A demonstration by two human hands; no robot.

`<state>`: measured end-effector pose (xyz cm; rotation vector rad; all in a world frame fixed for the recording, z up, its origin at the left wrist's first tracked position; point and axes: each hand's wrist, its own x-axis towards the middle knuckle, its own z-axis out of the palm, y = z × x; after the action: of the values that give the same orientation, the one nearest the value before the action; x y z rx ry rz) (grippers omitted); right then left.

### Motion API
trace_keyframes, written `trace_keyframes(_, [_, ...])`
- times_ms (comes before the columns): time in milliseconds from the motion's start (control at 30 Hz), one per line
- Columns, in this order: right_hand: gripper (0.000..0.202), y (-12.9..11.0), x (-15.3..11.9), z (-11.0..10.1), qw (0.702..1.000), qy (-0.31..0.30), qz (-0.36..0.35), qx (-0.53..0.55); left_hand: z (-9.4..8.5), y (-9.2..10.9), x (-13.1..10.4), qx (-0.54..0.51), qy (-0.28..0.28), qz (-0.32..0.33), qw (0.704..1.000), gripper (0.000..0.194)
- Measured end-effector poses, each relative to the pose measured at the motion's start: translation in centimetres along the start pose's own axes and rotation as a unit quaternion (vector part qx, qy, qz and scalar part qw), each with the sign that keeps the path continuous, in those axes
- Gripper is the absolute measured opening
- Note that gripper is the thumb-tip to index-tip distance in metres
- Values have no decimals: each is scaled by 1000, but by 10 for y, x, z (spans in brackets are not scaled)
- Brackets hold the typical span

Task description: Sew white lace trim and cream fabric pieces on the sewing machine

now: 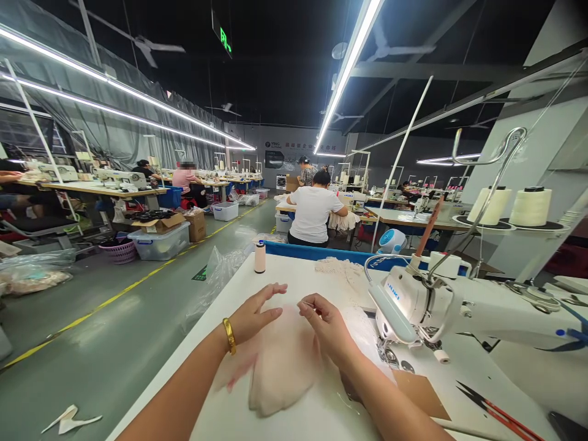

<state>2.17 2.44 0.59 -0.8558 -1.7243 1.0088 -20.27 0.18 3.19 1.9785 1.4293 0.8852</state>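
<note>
My left hand [258,311], with a gold bracelet [228,335] at the wrist, is held over the white table with its fingers spread and nothing in them. To its right, my right hand [324,318] pinches with thumb and fingertips at the top of a pale beige cloth [282,373]. The cloth hangs below and between the hands, blurred by motion, with a pinkish part at its left. Just right of my right hand is the white sewing machine [404,300] with its needle area lit.
A beige thread spool [260,257] stands at the table's back left edge. Lace fabric [340,269] lies near the back. Red-handled scissors [496,410] and brown card [422,392] lie at the right. A person in a white shirt [314,214] sits ahead, beyond a blue cloth trough.
</note>
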Motion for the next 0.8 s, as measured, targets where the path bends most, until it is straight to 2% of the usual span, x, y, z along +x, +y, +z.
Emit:
trace_keyframes(67, [30, -1, -1, 0, 1000, -7, -5, 5, 3, 3, 2, 2, -7, 3, 1000, 45])
trace_keyframes(167, [29, 3, 0, -1, 1000, 23, 4, 16, 0, 4, 2, 6, 9, -16, 1000, 33])
trace_keyframes(367, [27, 10, 1, -4, 994, 84, 50, 40, -12, 2, -3, -20, 42, -52, 998, 34])
trace_keyframes(800, [22, 12, -1, 0, 984, 145, 88, 62, -11, 4, -4, -24, 83, -53, 995, 32])
